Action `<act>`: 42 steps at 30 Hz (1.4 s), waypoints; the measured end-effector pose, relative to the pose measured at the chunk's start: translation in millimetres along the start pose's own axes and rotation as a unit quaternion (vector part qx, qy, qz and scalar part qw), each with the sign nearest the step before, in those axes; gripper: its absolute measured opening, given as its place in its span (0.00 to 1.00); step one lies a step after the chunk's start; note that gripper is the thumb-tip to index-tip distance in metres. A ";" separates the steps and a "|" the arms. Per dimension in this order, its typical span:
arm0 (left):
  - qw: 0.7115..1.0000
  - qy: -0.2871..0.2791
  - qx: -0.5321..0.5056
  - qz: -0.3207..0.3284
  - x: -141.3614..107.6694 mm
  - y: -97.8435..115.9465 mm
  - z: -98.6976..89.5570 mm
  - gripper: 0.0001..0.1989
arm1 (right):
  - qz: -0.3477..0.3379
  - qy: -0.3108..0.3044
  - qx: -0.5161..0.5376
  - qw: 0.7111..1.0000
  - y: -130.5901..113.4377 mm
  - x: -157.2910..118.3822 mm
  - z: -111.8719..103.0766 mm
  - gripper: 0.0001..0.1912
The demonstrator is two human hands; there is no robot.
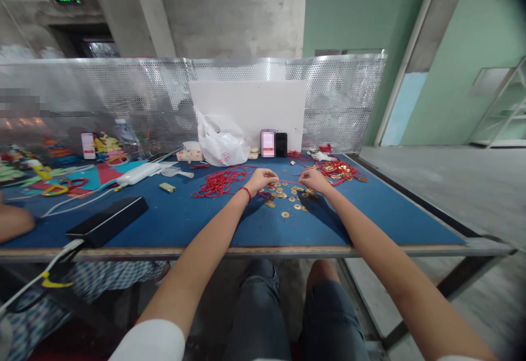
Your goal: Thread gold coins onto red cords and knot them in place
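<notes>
Above the blue tabletop (394, 218), the left hand (263, 180) and the right hand (314, 179) pinch a red cord (290, 182), stretched sideways between them (gold coins (282, 195) lie below, near both).

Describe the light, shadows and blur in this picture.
Head view: shadows fall on the blue tabletop near the left hand and right hand; the metal screen shows glare; the floor at right looks smeared; both forearms look stretched; the upper right corner is dark.

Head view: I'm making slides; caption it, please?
Left hand and right hand hold a red cord between them, near golden coins on a blue tabletop.
</notes>
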State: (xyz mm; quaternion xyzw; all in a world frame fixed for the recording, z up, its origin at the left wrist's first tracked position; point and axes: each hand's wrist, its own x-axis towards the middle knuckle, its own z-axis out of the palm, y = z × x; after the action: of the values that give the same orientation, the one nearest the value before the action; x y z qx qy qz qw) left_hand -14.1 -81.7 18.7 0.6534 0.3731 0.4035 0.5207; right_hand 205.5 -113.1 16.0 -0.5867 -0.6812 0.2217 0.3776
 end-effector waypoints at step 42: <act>0.998 -0.067 0.003 0.003 -15.5 6.5 18.2 0.13 | -0.129 -0.072 0.131 0.980 -19.2 -8.0 20.9 0.08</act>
State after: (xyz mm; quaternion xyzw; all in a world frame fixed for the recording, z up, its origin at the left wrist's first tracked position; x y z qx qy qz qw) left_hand -3.2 -103.8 20.5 0.6819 0.3362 0.3593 0.5413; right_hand 177.4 -122.0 15.4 -0.4217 -0.7417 0.3004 0.4264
